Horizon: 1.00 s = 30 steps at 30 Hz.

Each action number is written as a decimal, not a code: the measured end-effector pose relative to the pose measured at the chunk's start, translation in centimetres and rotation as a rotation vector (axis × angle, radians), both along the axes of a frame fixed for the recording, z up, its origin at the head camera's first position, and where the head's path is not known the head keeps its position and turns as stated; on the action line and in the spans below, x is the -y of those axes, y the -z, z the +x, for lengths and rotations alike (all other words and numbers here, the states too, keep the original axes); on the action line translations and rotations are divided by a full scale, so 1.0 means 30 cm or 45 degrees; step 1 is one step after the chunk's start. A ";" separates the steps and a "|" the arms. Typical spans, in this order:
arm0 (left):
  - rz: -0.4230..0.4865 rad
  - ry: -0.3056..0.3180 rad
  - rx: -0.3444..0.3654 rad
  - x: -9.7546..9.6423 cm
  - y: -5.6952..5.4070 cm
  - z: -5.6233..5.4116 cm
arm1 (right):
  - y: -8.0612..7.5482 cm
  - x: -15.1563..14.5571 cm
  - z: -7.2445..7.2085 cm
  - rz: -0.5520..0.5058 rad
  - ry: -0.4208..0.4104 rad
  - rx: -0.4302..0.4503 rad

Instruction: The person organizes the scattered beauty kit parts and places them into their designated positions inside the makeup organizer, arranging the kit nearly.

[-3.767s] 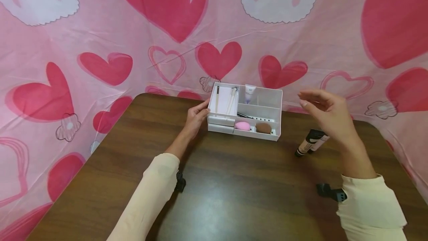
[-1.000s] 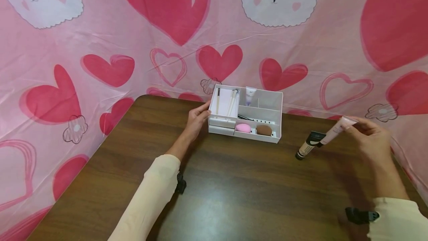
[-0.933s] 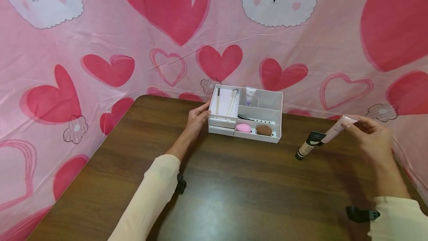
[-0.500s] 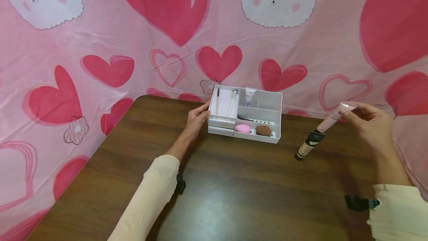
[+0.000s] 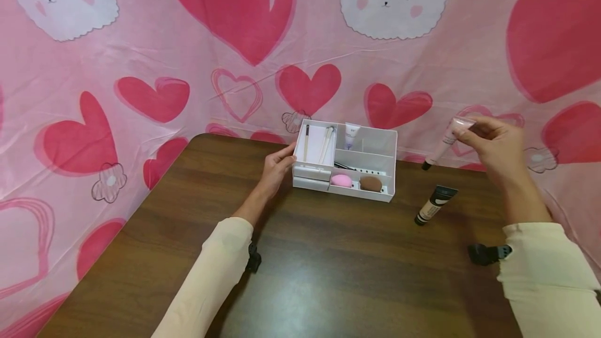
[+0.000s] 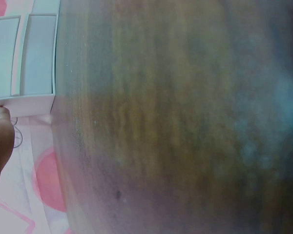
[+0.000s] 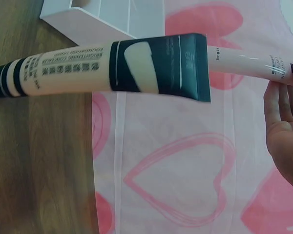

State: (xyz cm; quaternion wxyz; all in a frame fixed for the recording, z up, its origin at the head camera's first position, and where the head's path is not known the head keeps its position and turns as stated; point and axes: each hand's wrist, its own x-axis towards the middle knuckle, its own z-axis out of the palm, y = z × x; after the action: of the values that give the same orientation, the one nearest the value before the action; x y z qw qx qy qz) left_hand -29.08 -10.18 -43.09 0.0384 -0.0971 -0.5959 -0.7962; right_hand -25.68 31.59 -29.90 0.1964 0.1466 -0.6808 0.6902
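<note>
My right hand (image 5: 500, 147) pinches a pale pink cosmetic tube (image 5: 443, 149) by its flat end, its black cap slanting down to the left above the table's back edge. Below it, a beige foundation tube (image 5: 433, 206) with a dark end stands cap-down; in the right wrist view this foundation tube (image 7: 68, 70) overlaps the pink one. My left hand (image 5: 274, 170) rests its fingers against the left side of a white makeup organizer (image 5: 363, 192). In the left wrist view the fingertips (image 6: 2, 111) touch that side wall.
In the organizer are several brushes (image 5: 324, 144), a white tube (image 5: 350, 135), a black pen-like item (image 5: 345, 166), a pink makeup sponge (image 5: 341, 180) and a brown one (image 5: 371, 183). A heart-patterned cloth (image 5: 258, 40) hangs close behind the wooden table (image 5: 328, 254).
My right hand has taken the pink tube from beside the foundation tube, lifted it, and moved left toward the organizer. The left hand stays at the organizer's side.
</note>
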 end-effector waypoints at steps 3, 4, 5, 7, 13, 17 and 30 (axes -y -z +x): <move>-0.004 0.008 -0.003 -0.001 0.003 -0.002 | -0.006 0.017 -0.018 0.023 0.010 0.026; -0.006 0.007 -0.004 -0.001 0.004 -0.002 | -0.007 0.022 -0.024 0.035 0.016 0.035; -0.004 0.007 -0.003 -0.001 0.004 -0.002 | -0.009 0.027 -0.030 0.041 0.014 0.046; -0.006 0.006 -0.006 -0.001 0.004 -0.003 | -0.012 0.038 -0.042 0.032 -0.005 0.059; -0.001 0.004 -0.002 -0.003 0.002 -0.006 | -0.007 0.079 -0.093 -0.079 -0.126 0.074; 0.003 0.006 0.002 0.000 0.002 -0.008 | 0.000 0.111 -0.132 -0.106 -0.149 0.108; 0.009 0.012 -0.008 0.001 0.005 -0.011 | 0.049 0.244 -0.256 -0.023 -0.110 0.180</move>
State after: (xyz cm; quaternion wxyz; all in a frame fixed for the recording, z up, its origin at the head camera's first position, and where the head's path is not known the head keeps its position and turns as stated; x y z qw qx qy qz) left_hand -29.42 -10.21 -43.25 0.0368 -0.1020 -0.5926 -0.7981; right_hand -33.34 24.26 -31.37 0.1193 0.1249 -0.6799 0.7127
